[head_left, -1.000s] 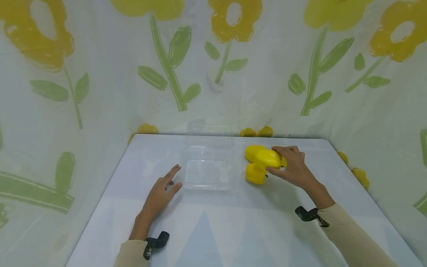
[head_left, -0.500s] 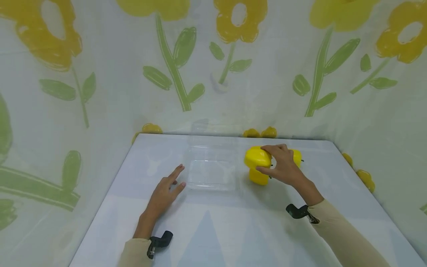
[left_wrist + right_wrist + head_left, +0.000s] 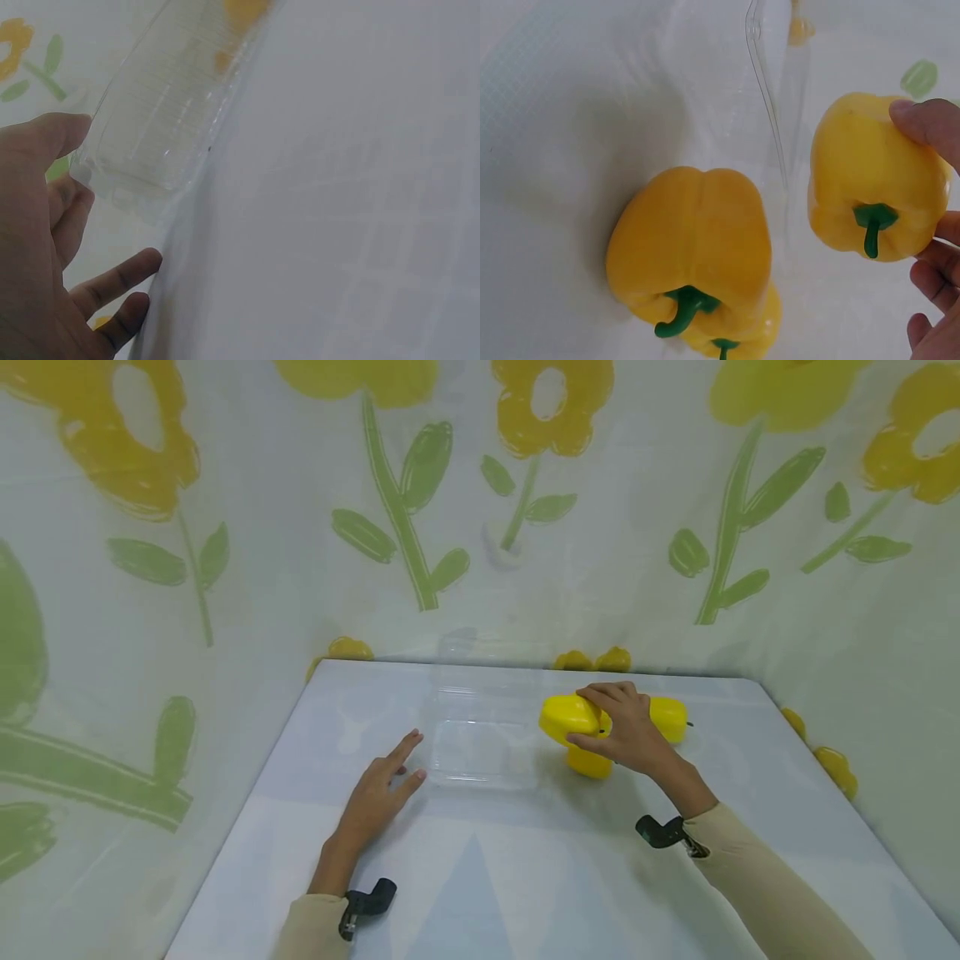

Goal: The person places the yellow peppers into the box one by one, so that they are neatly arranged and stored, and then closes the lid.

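Note:
A yellow bell pepper point(image 3: 566, 717) is held up by my right hand point(image 3: 630, 731), thumb on one side and fingers on the other. Below it on the table lies another yellow bell pepper point(image 3: 588, 765), and a further yellow pepper point(image 3: 670, 719) rests right of the hand. In the right wrist view, the held pepper's green stem shows, beside a larger near pepper point(image 3: 694, 244). My left hand point(image 3: 375, 797) lies at the left edge of a clear plastic container point(image 3: 480, 752), fingers extended. The left wrist view shows thumb and index finger at its corner; contact is unclear.
The white table point(image 3: 465, 893) carries pale blue triangles at its front. Its back edge meets a hanging cloth point(image 3: 592, 577) printed with yellow flowers. The container's raised clear lid point(image 3: 487, 652) stands toward that cloth.
My right hand has carried the held pepper left, toward the container, uncovering the pepper on the right. The left hand keeps its place by the container. The head view has shifted slightly.

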### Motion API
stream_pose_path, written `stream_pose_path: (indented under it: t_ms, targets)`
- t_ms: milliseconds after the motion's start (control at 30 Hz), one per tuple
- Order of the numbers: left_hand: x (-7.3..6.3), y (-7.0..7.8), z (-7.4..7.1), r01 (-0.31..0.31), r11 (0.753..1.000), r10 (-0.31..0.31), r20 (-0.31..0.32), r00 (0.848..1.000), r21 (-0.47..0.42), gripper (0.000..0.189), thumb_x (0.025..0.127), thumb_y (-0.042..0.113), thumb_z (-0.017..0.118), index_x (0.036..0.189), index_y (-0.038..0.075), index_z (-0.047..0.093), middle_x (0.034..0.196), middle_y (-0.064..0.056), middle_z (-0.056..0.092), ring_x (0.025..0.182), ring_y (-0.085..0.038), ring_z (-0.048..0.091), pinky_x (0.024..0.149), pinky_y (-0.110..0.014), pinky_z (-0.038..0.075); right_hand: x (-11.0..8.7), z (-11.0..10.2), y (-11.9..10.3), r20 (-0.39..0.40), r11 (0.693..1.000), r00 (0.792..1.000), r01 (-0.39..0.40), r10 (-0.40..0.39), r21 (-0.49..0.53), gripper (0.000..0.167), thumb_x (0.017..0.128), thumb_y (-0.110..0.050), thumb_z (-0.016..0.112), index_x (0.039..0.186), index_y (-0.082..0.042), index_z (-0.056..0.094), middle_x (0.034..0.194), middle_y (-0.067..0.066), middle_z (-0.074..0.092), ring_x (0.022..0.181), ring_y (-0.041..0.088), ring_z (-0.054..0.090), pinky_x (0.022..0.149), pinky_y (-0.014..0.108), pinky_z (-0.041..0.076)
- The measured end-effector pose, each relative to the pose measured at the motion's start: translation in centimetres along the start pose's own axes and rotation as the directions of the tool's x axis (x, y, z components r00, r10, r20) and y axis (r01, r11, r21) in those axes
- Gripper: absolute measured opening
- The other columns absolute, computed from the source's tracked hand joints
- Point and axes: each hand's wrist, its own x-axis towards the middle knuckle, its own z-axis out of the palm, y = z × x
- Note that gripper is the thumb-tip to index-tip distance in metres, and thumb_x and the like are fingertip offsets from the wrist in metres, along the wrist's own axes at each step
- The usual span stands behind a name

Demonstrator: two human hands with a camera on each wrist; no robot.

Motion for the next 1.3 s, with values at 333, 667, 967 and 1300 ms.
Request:
stream_pose_path:
  t_ms: [333,667,967,1300]
  targets:
    - [-0.2,0.1,0.0,-0.004,1.000,0.004,-0.017,1.000,0.006,0.061,0.100,0.050,0.055,0.156,0.032,0.037,0.159,0.019,0.031,0.108,-0.019,0.056,0.090,-0.050,0.045,1.0,1.1,-0.5,0.005,1.000,1.000,0.022,-0.022,0.000,0.070,0.078,-0.040,0.087,0.134,-0.008,0.062,0.136,0.012,0.056,0.122,0.033,0.039,0.085,0.051,0.025]
    - [-0.7,-0.1,0.4,0.022,1.000,-0.022,0.000,1.000,0.005,0.062,0.099,0.055,0.053,0.156,0.036,0.035,0.158,0.023,0.028,0.109,-0.017,0.055,0.092,-0.050,0.045,1.7,2.4,-1.0,0.009,0.998,0.998,0.066,-0.067,0.020,0.069,0.078,-0.037,0.087,0.134,-0.006,0.062,0.135,0.013,0.057,0.120,0.031,0.040,0.082,0.049,0.025]
    - [-0.3,0.2,-0.1,0.012,1.000,-0.012,-0.007,1.000,0.015,0.062,0.100,0.051,0.055,0.156,0.038,0.034,0.159,0.022,0.029,0.110,-0.019,0.056,0.093,-0.051,0.045,3.0,3.3,-1.6,-0.039,0.992,0.991,0.126,-0.125,0.025,0.068,0.076,-0.033,0.089,0.131,-0.003,0.063,0.133,0.013,0.058,0.115,0.031,0.042,0.080,0.047,0.025]
    - [-0.2,0.0,0.0,-0.003,1.000,0.003,-0.014,1.000,0.015,0.063,0.099,0.053,0.055,0.156,0.033,0.037,0.159,0.021,0.029,0.108,-0.018,0.057,0.091,-0.050,0.046,4.1,4.6,-2.4,0.000,0.995,0.996,0.092,-0.092,0.026,0.071,0.076,-0.037,0.088,0.133,-0.004,0.062,0.133,0.012,0.058,0.117,0.031,0.041,0.086,0.049,0.027]
